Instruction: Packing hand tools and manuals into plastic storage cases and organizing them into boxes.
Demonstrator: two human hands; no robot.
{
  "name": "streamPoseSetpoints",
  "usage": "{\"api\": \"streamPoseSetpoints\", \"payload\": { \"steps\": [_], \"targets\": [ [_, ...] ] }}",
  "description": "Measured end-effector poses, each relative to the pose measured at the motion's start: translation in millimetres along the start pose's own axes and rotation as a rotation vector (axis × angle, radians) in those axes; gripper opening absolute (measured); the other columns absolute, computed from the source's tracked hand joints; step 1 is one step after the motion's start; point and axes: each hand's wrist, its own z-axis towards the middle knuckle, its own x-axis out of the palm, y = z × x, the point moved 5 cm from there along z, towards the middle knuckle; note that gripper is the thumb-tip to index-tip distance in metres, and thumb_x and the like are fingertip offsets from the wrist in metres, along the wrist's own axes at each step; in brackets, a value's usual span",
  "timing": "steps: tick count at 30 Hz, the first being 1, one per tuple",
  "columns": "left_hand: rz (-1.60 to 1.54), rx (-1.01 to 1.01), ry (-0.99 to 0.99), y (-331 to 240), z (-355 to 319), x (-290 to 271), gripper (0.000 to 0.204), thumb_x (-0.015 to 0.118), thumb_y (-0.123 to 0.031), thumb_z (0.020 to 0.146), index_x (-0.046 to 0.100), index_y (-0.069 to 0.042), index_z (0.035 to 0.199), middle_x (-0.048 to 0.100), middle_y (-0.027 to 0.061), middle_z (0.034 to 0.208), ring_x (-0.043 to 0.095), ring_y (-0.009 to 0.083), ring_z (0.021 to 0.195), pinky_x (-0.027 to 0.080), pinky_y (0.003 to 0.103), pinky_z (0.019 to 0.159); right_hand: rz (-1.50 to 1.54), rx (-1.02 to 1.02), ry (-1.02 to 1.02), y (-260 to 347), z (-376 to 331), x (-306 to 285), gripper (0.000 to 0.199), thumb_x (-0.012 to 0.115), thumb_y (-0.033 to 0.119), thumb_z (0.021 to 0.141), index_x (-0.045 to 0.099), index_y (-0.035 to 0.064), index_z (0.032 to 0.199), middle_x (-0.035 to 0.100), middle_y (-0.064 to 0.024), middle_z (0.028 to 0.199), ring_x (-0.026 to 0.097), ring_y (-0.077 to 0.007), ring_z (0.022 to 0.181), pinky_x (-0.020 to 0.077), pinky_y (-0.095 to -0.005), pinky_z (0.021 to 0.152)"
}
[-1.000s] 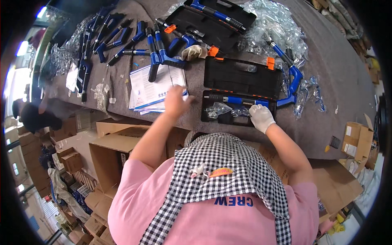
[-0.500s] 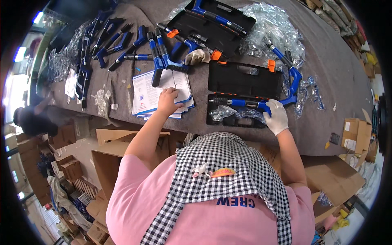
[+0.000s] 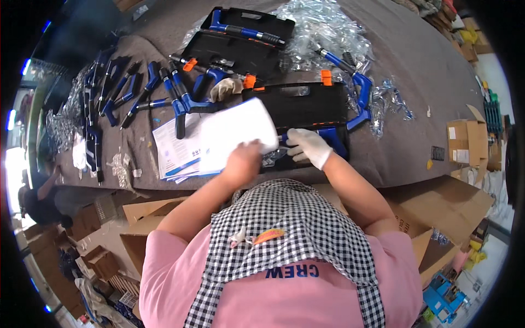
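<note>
My bare left hand [image 3: 244, 161] is closed on the lower edge of a white paper sheet [image 3: 238, 128], its fingers a little blurred. The raised sheet bends over toward the open black plastic case [image 3: 295, 109] on its right. Below it lies a stack of printed leaflets [image 3: 174, 150]. My right hand [image 3: 309, 148], in a white glove, hovers over the case's lower half with fingers apart, close to the sheet's right edge. Partly hidden beneath that hand, a blue-and-black gun-shaped tool [image 3: 332, 141] lies in the case, with clear plastic bags [image 3: 270, 158] in front of it.
Several similar blue-and-black tools [image 3: 178, 101] lie on the left of the grey-covered table. Another open case [image 3: 235, 52], a pile of clear plastic bags [image 3: 328, 38] and a loose glove [image 3: 226, 88] are farther back. Cardboard boxes [image 3: 467, 136] stand right; a person [image 3: 46, 194] is far left.
My left hand has lifted a sheet from the leaflet stack and moved it right. My right hand has shifted left from the tool's handle. The whole view has turned slightly.
</note>
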Motion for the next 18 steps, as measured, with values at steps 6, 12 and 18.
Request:
{"api": "streamPoseSetpoints", "payload": {
  "steps": [6, 12, 18],
  "targets": [
    [-0.247, 0.095, 0.143, -70, 80, 54, 0.019, 0.063, -0.014, 0.081, 0.055, -0.003, 0.093, 0.062, 0.0191, 0.094, 0.061, 0.0382, 0.086, 0.047, 0.048, 0.079, -0.2, -0.006, -0.159, -8, 37, -78, 0.03, 0.064, 0.015, 0.081, 0.068, -0.0059, 0.102, 0.071, -0.0147, 0.096, 0.068, -0.0234, 0.085, 0.0523, -0.0332, 0.074],
    [-0.191, 0.102, 0.126, -57, 106, 64, 0.047, 0.063, -0.037, 0.087, 0.057, -0.005, 0.121, 0.058, 0.0189, 0.123, 0.051, 0.0372, 0.119, 0.041, 0.049, 0.097, -0.366, 0.197, -0.15, -9, 78, -150, 0.033, 0.072, 0.017, 0.076, 0.068, -0.0049, 0.1, 0.07, -0.01, 0.094, 0.067, -0.0222, 0.082, 0.0531, -0.0339, 0.071],
    [0.202, -0.076, 0.433, -9, 128, 93, 0.056, 0.053, -0.046, 0.09, 0.043, -0.024, 0.14, 0.025, 0.0082, 0.155, 0.013, 0.0367, 0.145, 0.021, 0.069, 0.105, -0.992, 0.104, -0.337, 1, 91, -170, 0.052, 0.074, 0.034, 0.075, 0.065, 0.0004, 0.114, 0.066, -0.0204, 0.109, 0.065, -0.0331, 0.1, 0.0507, -0.0373, 0.086]
  ]
}}
